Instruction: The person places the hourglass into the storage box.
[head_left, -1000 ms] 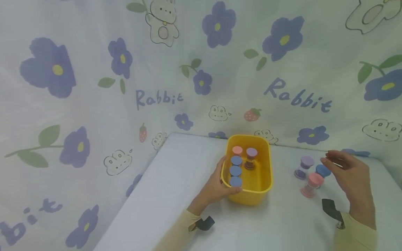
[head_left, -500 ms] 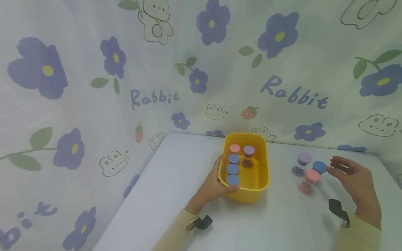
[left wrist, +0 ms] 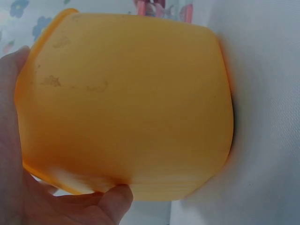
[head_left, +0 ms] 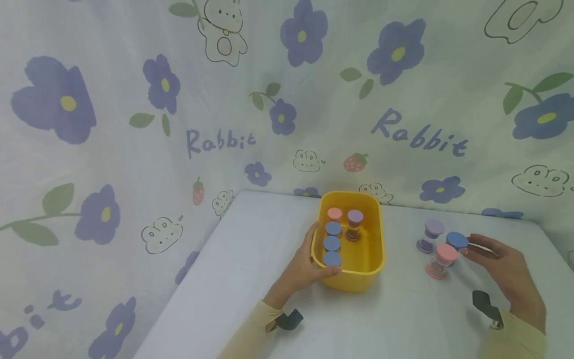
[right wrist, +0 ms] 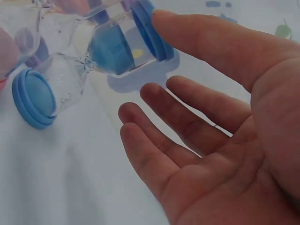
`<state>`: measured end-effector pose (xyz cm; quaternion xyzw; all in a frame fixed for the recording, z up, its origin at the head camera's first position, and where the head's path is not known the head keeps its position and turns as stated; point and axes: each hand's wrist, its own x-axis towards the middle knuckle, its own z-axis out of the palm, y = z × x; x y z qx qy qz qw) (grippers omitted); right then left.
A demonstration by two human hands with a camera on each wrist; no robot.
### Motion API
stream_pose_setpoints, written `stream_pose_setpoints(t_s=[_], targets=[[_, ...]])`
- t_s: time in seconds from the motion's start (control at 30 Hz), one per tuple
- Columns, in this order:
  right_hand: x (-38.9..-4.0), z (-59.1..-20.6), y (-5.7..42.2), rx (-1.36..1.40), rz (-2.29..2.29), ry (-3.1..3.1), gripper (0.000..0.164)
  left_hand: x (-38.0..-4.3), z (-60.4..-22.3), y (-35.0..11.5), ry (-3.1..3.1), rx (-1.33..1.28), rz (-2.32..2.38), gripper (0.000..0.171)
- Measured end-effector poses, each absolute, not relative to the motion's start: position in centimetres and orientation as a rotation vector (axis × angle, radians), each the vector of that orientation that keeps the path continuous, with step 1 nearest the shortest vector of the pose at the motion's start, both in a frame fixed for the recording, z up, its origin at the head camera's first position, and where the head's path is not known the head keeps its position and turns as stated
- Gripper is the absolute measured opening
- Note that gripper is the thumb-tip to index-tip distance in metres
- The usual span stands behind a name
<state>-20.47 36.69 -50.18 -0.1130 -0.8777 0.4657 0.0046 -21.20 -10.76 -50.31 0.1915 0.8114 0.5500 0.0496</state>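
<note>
In the head view my left hand (head_left: 302, 269) grips the near left corner of a yellow bin (head_left: 352, 281), thumb over the front rim, fingers along its side. Several hourglasses stand in the bin: a row of blue-capped ones (head_left: 332, 243), a pink-capped one (head_left: 334, 214) and a purple-capped one (head_left: 355, 217). To the right, my right hand (head_left: 504, 264) is beside a blue hourglass (head_left: 456, 240). Its thumb tip is right at the blue cap in the right wrist view, while the other fingers (right wrist: 183, 131) hang loosely bent, apart from it.
A purple hourglass (head_left: 433, 228) and a pink hourglass (head_left: 446, 254) stand close around the blue one on the white table (head_left: 394, 319). Behind the table hangs a sheet (head_left: 314, 99) printed with flowers and rabbits.
My right hand has moved right and lower, from above and behind the blue hourglass to beside its cap. The left hand keeps its grip on the bin. The head view has shifted slightly.
</note>
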Motion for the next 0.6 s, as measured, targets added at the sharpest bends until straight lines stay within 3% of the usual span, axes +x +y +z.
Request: stream_pose_setpoints(t_s=[0.6], targets=[[-21.21, -50.90, 35.79, -0.335, 1.509, -2.764, 0.099, -21.14, -50.16, -10.83, 2.451, 0.595, 1.691, 0.118]])
